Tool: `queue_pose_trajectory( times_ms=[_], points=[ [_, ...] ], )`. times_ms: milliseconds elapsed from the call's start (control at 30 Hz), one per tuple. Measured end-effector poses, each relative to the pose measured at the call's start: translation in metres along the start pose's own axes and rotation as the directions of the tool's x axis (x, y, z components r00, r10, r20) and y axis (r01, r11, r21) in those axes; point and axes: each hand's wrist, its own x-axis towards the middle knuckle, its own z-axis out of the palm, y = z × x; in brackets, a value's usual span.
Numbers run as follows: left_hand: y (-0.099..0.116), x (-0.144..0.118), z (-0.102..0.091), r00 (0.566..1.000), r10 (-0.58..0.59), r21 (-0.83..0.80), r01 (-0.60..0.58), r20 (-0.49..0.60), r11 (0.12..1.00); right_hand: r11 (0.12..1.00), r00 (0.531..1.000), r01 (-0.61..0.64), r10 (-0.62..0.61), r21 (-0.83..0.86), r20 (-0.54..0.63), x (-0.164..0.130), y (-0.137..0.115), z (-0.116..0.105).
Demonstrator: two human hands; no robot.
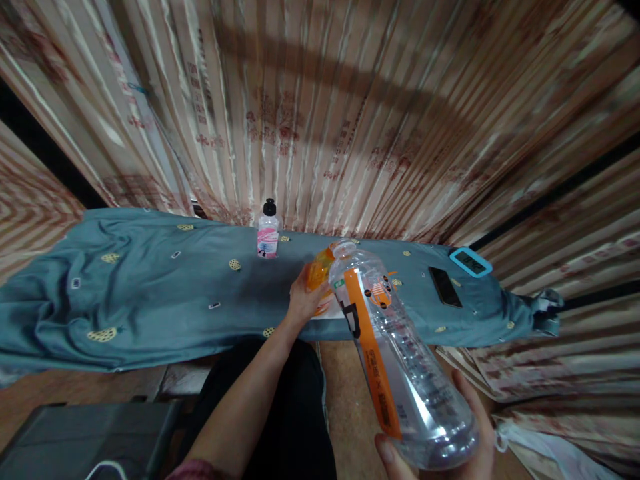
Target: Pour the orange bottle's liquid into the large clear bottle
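Right hand point(470, 427) cups base of large clear plastic bottle with orange label point(395, 353), tilted, open mouth touching small orange bottle point(320, 270). Left hand point(303, 300) wraps fingers round orange bottle on teal patterned cloth point(150, 293). I judge spill risk: mouths misaligned, liquid wets cloth, black phone point(445, 287) nearby.

Three bottles point(400, 353), two phones point(445, 287)
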Motion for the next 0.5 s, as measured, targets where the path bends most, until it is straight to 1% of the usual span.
queue_pose_trajectory(
  times_ms=[133, 300, 400, 500],
  points=[
    [-0.0020, -0.0006, -0.0012, 0.999, 0.021, -0.029, -0.020, 0.032, 0.999, 0.999, 0.999, -0.031, 0.031, 0.024, -0.005, -0.0004, 0.0007, 0.0008],
    [0.0011, -0.0018, -0.0025, 0.998, 0.023, -0.046, -0.020, 0.055, 0.999, 0.999, 1.000, 0.010, -0.010, 0.044, -0.004, 0.0018, -0.0018, 0.0024],
    [0.0016, -0.0015, -0.0022, 0.999, 0.002, -0.052, 0.000, 0.046, 0.999, 1.000, 1.000, 0.011, -0.011, 0.024, -0.014, 0.0025, -0.0041, 0.0028],
    [0.0008, -0.0004, -0.0020, 1.000, 0.000, -0.061, 0.001, 0.009, 0.998, 1.000, 1.000, 0.003, -0.002, 0.020, -0.015, 0.0020, -0.0072, 0.0030]
  ],
)
